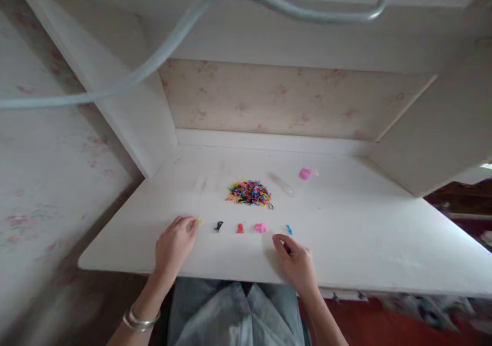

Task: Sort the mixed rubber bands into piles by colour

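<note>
Blurring makes the tiny pieces hard to name: the multicoloured heap (pixel 249 192) looks like small elastic bands. Whether the clear bag (pixel 284 186) behind it holds anything is unreadable. On the surface (pixel 365 243), the left hand (pixel 175 246) lies loosely open, fingertips at a yellow piece (pixel 200 222); the right hand (pixel 295 264) curls over a dark bit (pixel 287 248), grip unclear

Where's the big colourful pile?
In the head view, the colourful pile lies centred on the desk, just behind the red bit and pink bit.
</note>
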`<action>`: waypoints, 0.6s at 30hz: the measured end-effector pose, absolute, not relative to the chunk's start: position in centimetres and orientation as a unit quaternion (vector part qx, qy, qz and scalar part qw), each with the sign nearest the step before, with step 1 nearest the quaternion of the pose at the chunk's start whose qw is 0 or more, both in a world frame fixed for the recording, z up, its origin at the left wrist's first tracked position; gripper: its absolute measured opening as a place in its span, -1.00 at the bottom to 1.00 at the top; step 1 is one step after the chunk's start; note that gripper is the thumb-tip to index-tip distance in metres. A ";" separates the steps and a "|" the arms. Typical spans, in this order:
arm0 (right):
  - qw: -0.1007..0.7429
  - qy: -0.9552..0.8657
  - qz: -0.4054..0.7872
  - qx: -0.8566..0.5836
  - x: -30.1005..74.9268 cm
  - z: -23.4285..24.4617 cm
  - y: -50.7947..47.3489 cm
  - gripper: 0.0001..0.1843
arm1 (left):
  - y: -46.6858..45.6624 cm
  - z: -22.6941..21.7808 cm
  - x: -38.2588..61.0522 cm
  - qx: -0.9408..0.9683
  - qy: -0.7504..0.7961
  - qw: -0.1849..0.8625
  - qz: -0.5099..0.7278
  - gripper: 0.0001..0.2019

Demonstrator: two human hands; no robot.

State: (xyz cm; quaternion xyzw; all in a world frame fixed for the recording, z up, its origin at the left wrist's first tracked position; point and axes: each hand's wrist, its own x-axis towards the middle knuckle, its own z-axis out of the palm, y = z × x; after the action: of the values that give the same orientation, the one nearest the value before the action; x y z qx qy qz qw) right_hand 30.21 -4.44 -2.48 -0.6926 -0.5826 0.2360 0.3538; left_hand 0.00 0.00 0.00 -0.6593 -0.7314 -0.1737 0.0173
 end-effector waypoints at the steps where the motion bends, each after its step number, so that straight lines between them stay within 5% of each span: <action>1: 0.354 -0.583 0.234 -0.693 30.2 -2.5 -4.5 -0.57 | 0.0 -0.2 -0.2 -0.662 -0.728 -0.002 -0.179 -0.74; 7: 0.349 -0.581 0.223 -0.700 30.0 -2.5 -4.6 -0.58 | -0.3 -0.2 -1.2 -0.649 -0.736 -0.074 -0.177 -0.71; 18: 0.350 -0.583 0.215 -0.701 29.8 -2.0 -4.6 -0.57 | -0.2 0.4 0.1 -0.632 -0.770 -0.008 -0.090 -0.59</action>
State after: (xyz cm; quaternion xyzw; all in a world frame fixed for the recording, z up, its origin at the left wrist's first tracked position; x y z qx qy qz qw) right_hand 29.78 -4.58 -2.04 -0.7013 -0.5827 0.2155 0.3496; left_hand 0.13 -0.23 0.37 -0.6316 -0.7700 -0.0897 -0.0077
